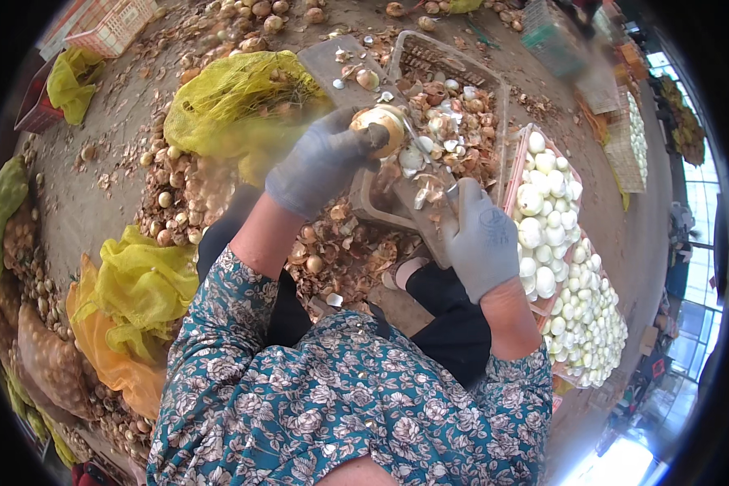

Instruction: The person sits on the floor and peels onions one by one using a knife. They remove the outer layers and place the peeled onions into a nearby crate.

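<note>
My left hand (334, 155), in a grey-blue work glove, holds an onion (384, 129) that still bears brownish skin, above a board laid across a plastic crate. In a pale grey glove, my right hand (483, 234) grips a knife (422, 143), whose thin blade points up to the onion's right side; its handle is mostly hidden by my fingers. Below both hands, the plastic crate (505, 115) holds onion skins and cut pieces. The board (340, 58) carries a small onion and scraps at its far end.
Right of me stand crates of peeled white onions (544, 231). Yellow mesh sacks (237, 91) lie at my left, with loose onions (165, 199) and skins on the floor. An orange mesh bag (118, 358) lies at lower left. More crates (112, 27) stand farther off.
</note>
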A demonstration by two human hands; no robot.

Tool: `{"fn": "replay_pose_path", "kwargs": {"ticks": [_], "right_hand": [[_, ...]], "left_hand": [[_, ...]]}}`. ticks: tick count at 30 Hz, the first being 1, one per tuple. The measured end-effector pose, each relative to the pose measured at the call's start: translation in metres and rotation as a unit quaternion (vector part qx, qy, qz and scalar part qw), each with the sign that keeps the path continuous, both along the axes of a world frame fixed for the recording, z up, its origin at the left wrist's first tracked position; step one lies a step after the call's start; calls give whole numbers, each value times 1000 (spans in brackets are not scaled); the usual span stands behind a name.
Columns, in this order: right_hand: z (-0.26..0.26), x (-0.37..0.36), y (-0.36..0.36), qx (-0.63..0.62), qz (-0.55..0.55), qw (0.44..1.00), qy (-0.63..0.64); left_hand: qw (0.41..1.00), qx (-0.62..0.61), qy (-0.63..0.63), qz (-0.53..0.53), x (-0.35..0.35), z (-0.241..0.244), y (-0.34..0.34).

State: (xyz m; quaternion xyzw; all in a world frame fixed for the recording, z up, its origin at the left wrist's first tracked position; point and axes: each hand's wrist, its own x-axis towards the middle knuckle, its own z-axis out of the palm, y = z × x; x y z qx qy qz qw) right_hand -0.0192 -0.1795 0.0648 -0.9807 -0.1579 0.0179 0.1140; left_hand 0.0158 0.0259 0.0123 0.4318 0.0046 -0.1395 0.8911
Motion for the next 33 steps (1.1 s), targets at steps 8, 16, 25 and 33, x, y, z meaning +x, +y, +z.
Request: {"fn": "replay_pose_path", "kwargs": {"ticks": [8,16,25,33], "right_hand": [[8,24,-4,394,-113,895,177],[6,52,17,389,-16,892,229],[13,47,27,528,-94,821,199],[-2,58,10,546,-112,803,211]], "left_hand": [[998,-51,18,-35,-1,6,-3],[993,82,-5,-84,-2,7,1],[998,-41,-21,-30,-1,2,-7],[995,-75,-24,-58,3,-10,-17]]}}
